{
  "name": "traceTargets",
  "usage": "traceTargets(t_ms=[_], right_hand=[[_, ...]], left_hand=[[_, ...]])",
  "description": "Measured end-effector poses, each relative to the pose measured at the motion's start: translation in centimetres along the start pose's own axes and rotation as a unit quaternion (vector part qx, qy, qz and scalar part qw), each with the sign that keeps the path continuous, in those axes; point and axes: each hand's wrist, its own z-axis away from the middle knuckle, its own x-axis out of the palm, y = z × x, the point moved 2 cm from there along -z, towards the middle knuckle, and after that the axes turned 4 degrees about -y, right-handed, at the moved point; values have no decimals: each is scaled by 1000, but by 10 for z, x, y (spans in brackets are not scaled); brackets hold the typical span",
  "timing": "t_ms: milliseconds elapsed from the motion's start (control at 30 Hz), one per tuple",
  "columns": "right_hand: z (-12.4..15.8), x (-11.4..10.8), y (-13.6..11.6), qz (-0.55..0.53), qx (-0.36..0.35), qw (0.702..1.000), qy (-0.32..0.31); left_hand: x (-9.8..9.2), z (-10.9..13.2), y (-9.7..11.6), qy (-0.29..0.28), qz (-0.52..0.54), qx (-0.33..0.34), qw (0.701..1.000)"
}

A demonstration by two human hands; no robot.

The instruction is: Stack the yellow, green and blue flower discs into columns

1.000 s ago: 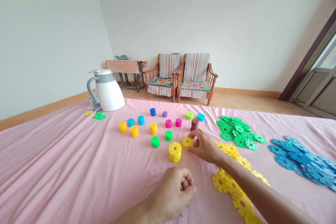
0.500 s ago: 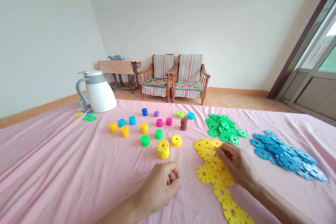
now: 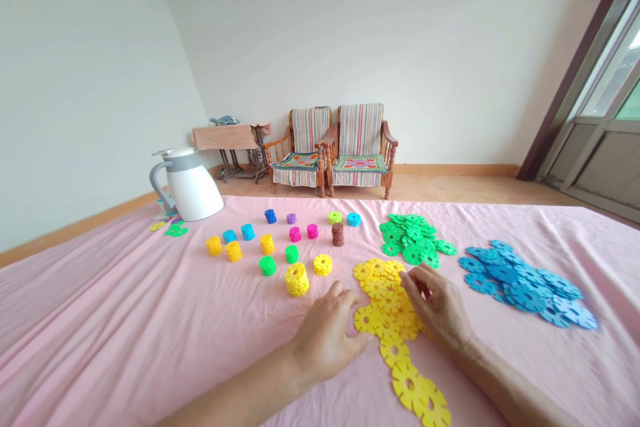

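Note:
Yellow slotted plastic snowflake discs [image 3: 387, 300] lie in a loose, overlapping pile, with a tail of several discs running toward me. My left hand [image 3: 331, 328] is at the pile's left side, thumb and fingers apart, holding nothing I can see. On the right edge of the pile, my right hand [image 3: 436, 303] has its fingers curled and thumb drawn in; what they hold, if anything, is hidden. Left of the pile stand a tall yellow disc stack [image 3: 297, 280] and a shorter yellow stack [image 3: 323, 265]. Beyond the pile, green discs [image 3: 413, 237] lie heaped.
Blue discs [image 3: 525, 283] lie heaped at the right. Several small stacks, including a brown stack [image 3: 338, 235] and a green stack [image 3: 267, 265], stand on the pink cloth [image 3: 150, 320]. A white jug [image 3: 195, 190] stands far left. Two wooden chairs [image 3: 360, 163] are beyond the table.
My left hand has moved right to the yellow pile and its curled fingers have opened. My right hand stays at the pile's right edge, still curled. The whole view has shifted slightly.

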Motion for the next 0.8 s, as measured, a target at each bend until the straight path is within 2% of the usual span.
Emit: traceTargets(t_ms=[167,367,467,600,700,800], right_hand=[[2,3,-8,-33,-35,998,-38],[11,5,-34,-64,-90,984,-139],[16,8,-48,-54,-101,977,-179],[19,12,-56,-44,-88,972,-212],[20,14,-56,-49,-69,974,-209],[20,15,-55,-45,-59,975,-208]], left_hand=[[5,-3,-1,5,-6,-1,1000],[3,0,-6,67,38,-3,997],[3,1,-11,80,73,-13,994],[6,2,-12,65,166,-6,984],[9,1,-11,35,269,-22,962],[10,-1,-12,19,330,-40,943]])
